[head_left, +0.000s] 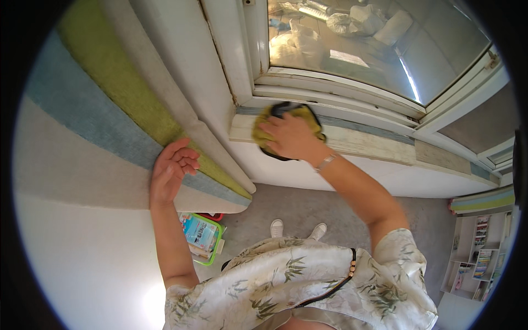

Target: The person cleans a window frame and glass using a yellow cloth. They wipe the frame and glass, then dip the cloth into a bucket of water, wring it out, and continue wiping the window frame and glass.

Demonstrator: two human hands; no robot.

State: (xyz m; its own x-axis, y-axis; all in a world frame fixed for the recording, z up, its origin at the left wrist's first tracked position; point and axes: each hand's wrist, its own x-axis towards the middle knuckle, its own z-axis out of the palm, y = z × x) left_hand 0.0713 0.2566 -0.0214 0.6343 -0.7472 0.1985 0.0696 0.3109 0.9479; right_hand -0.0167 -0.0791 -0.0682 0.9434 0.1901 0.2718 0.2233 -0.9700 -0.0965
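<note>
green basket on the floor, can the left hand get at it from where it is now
Probably not without bending down: the left hand is raised at the striped curtain, and the green basket sits well below it on the floor.

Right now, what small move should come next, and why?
Probably slide the cloth rightward along the windowsill: the right hand is on it near the sill's left end, and most of the sill lies to its right. The left hand could stay against the striped curtain.
</note>
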